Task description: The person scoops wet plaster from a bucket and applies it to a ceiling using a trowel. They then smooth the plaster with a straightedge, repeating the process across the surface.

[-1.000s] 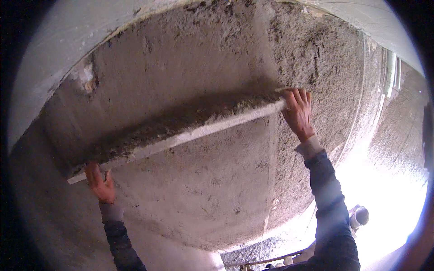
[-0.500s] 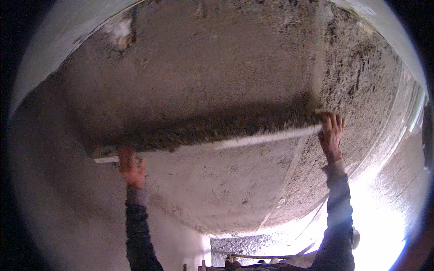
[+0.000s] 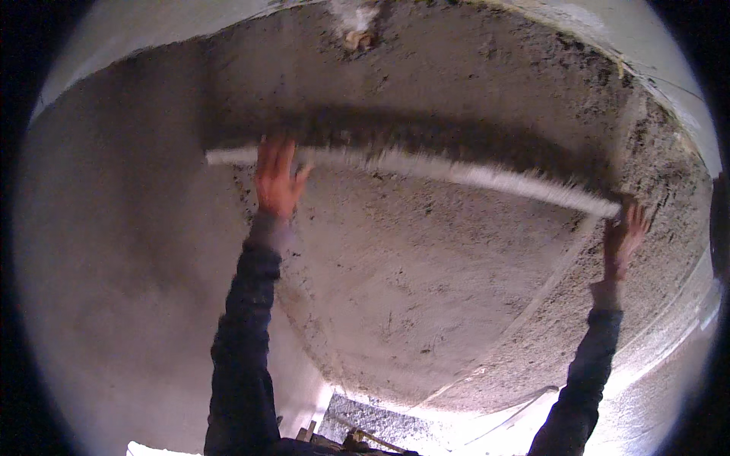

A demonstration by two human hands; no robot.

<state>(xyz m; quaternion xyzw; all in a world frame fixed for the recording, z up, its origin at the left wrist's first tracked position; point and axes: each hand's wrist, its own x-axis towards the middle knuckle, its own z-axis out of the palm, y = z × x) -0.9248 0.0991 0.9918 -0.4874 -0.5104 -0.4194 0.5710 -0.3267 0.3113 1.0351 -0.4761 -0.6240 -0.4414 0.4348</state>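
Biggest thing here is the rough grey plastered ceiling (image 3: 426, 251), wet-looking and gritty, filling most of the view and curving down into a smoother wall (image 3: 106, 289) on the left. There's a small broken patch (image 3: 356, 30) near the top edge where the plaster looks chipped away.

Pressed flat against the ceiling is a long pale straightedge (image 3: 426, 169), running from upper left down to the right, with a dark ridge of mortar piled along its upper side, probably scraped-off excess.

The left hand (image 3: 277, 178) sits near the left end, palm up and fingers spread against the bar, pushing rather than wrapping. The right hand (image 3: 623, 239) props the far right end; it's blurry, so can't tell whether its grip closes round the bar. No containers visible.
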